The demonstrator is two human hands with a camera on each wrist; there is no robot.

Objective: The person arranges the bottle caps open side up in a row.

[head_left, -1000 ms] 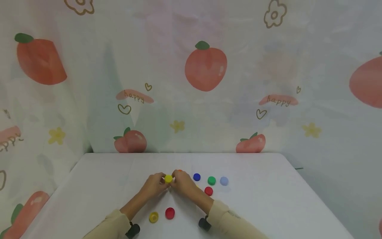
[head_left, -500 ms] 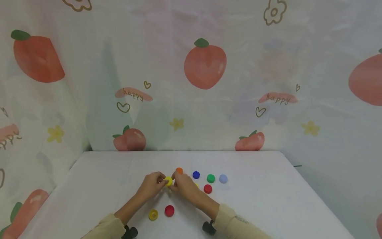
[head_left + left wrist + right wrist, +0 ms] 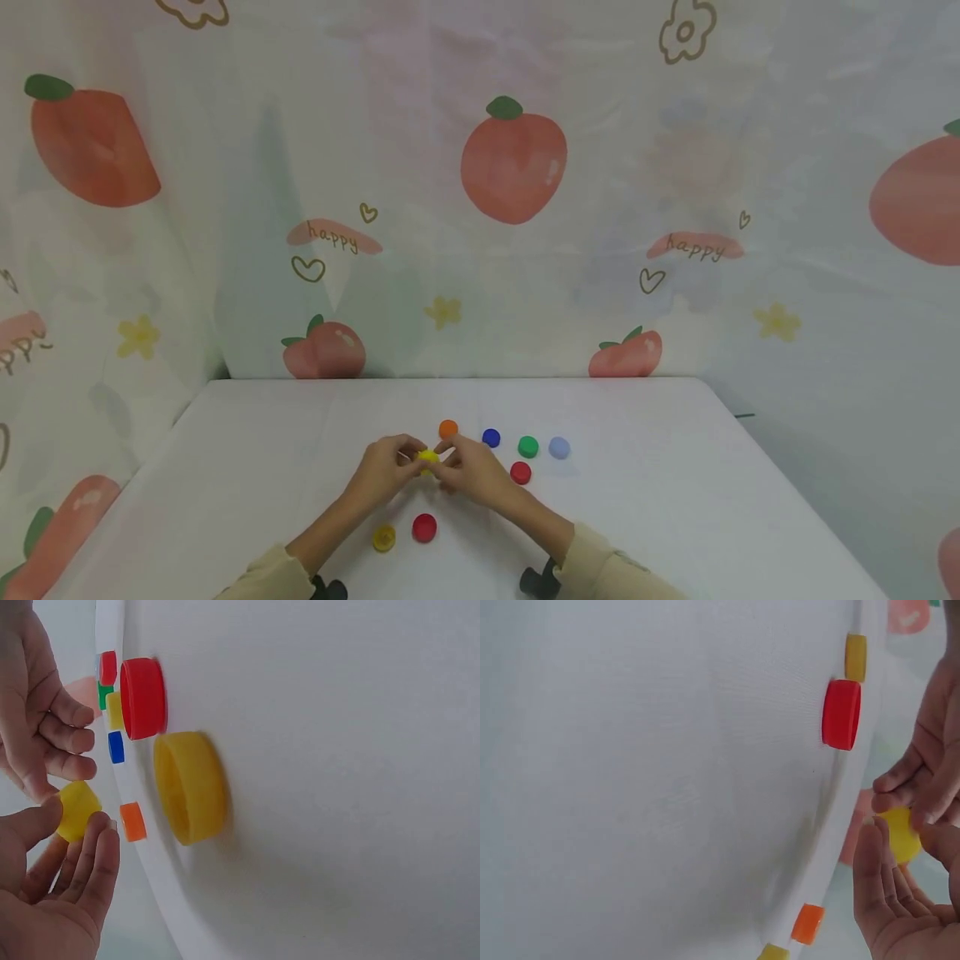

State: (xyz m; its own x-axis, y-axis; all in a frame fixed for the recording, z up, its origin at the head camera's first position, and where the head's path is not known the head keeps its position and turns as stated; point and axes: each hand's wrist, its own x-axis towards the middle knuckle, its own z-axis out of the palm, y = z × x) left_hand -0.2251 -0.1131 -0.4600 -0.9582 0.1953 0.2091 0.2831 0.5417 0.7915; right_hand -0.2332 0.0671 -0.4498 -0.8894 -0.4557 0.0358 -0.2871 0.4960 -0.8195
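In the head view, a small yellow bottle cap is off the table between my two hands. My left hand pinches it between thumb and fingers, plainest in the left wrist view. My right hand has thumb and fingertips round the cap's other side; in the right wrist view the yellow cap lies between them. On the tabletop nearer me are a larger red cap and a hollow yellow cap. An orange cap lies just beyond the hands.
Right of my hands lie a blue cap, a green cap, a pale blue cap and a small red cap. Another yellow cap shows in the left wrist view. A fruit-patterned curtain stands behind the white table.
The held yellow cap has turned and moved slightly right and down. My right hand has shifted right, its forefinger lifting; the orange cap is now uncovered.
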